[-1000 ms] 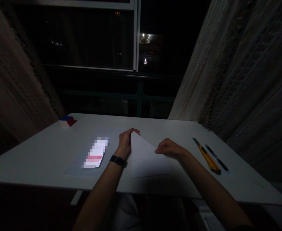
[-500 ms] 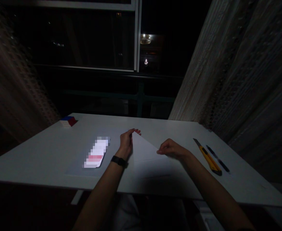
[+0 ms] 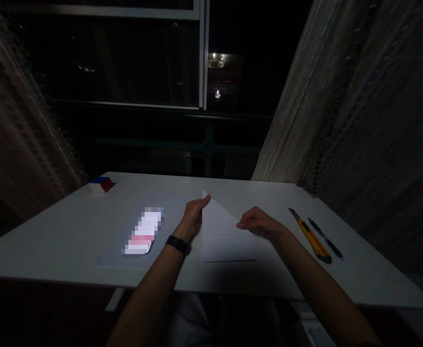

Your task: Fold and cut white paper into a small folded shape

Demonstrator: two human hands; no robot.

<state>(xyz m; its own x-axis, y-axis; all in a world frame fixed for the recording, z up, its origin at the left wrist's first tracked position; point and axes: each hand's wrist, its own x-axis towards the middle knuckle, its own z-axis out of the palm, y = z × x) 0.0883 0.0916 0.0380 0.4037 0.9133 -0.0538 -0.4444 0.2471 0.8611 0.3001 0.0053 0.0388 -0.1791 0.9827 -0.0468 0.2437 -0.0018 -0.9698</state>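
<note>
A white sheet of paper (image 3: 223,236) lies on the white table (image 3: 70,226) in front of me, folded so its top forms a diagonal edge. My left hand (image 3: 194,216), with a dark band on the wrist, pinches the paper's upper left point and lifts it slightly. My right hand (image 3: 257,222) is closed on the paper's right corner, at the low end of the diagonal fold. The room is dim.
A lit phone (image 3: 144,230) lies left of my left hand. A yellow utility knife (image 3: 311,237) and a black pen (image 3: 324,238) lie to the right. A red and blue block (image 3: 101,183) sits at the far left corner. Curtains hang on both sides of a dark window.
The paper's upper point has risen a little in my left hand, and the sheet's lower edge now shows lit. My right hand has stayed in place.
</note>
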